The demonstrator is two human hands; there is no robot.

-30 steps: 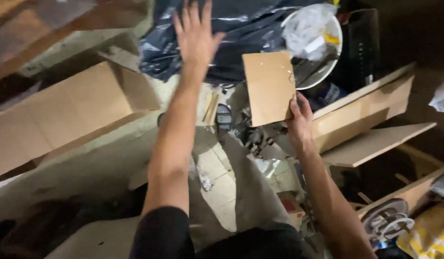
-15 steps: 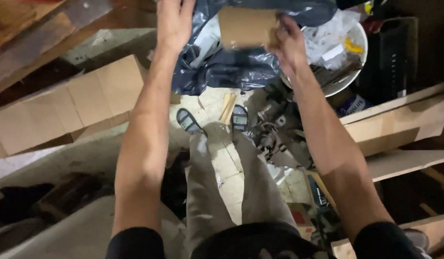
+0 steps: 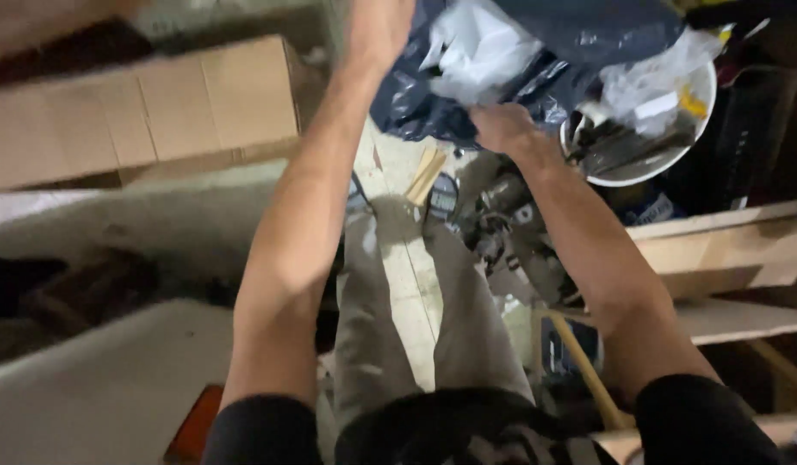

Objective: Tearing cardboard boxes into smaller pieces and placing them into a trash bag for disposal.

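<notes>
Two bare arms stretch forward over a cluttered floor [image 3: 407,275] of pale tiles, seen from above the person's grey trousers and sandals. Largest of what lies there is the flattened cardboard box [image 3: 140,112], along the far left side of the floor. Next in size is the dark plastic bag [image 3: 588,34] heaped across the far middle, with a crumpled white plastic sheet [image 3: 480,47] lying on it. To the right of the bag stands a white bucket [image 3: 648,172], full of scraps and more crumpled plastic. Pale wooden boards [image 3: 725,250] lie stacked along the right side, one above another. The left hand [image 3: 377,30] reaches up at the far edge of the view, just left of the bag; its fingers run out of the picture, so I cannot tell whether they are spread or closed. The right hand [image 3: 502,127] is down at the near edge of the bag, touching the dark plastic beside the bucket, its fingers curled under and hidden; whether they grasp the plastic cannot be told. A small wooden offcut [image 3: 424,175] lies on the tiles between the arms.
</notes>
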